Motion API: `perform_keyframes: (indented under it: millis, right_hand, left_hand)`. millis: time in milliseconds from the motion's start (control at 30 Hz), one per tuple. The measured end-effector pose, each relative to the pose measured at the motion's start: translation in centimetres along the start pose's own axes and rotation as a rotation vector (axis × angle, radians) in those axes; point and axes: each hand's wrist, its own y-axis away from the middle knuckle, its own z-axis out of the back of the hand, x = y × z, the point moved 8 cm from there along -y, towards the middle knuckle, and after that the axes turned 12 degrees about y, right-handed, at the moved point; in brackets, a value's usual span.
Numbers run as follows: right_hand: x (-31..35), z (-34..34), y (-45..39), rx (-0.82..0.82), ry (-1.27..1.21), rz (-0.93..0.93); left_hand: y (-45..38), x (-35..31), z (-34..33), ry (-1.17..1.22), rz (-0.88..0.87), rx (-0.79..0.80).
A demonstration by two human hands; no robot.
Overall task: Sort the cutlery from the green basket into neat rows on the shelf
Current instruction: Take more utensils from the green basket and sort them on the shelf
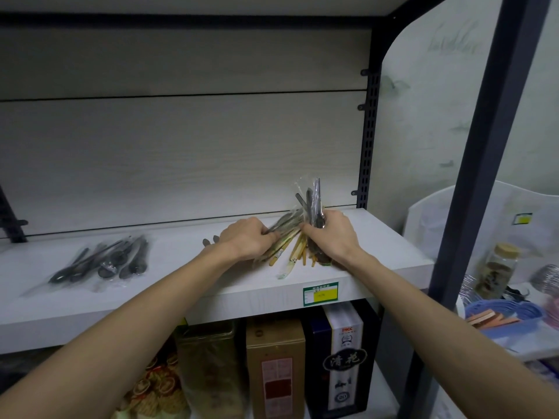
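Note:
On the white shelf (187, 285) both hands work in a mixed pile of wrapped cutlery and chopsticks (292, 252) at the right. My right hand (332, 237) grips a bundle of dark wrapped cutlery (314, 204) that stands upright out of the fist. My left hand (246, 240) lies on the pile and pinches several wrapped dark pieces (287, 222) that slant to the right. Pale wooden chopsticks fan out below the hands toward the shelf's front edge. A loose row of dark wrapped spoons (112, 261) lies at the left. No green basket is in view.
A green and yellow price label (320, 293) sticks to the shelf's front edge. Boxes (275, 367) and packets stand on the lower shelf. A dark upright post (484, 176) runs on the right; beyond it are a glass jar (496, 267) and a blue tray (508, 309).

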Motion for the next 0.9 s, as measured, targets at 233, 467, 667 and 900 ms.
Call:
perform_keyframes:
  millis: [233, 467, 667, 900]
  right_hand:
    - [-0.4, 0.0, 0.0, 0.004, -0.032, -0.028]
    - [-0.7, 0.1, 0.1, 0.004, -0.083, -0.051]
    - [-0.7, 0.0, 0.0, 0.011, -0.095, -0.059]
    - [-0.4, -0.2, -0.7, 0.066, -0.222, -0.118]
  left_hand:
    - [-0.1, 0.4, -1.0, 0.245, -0.012, 0.097]
    - [-0.5, 0.5, 0.0, 0.31, -0.034, -0.007]
    - [0.5, 0.3, 0.2, 0.322, 0.001, 0.005]
    - [1.3, 1.4, 1.4, 0.609, 0.165, -0.018]
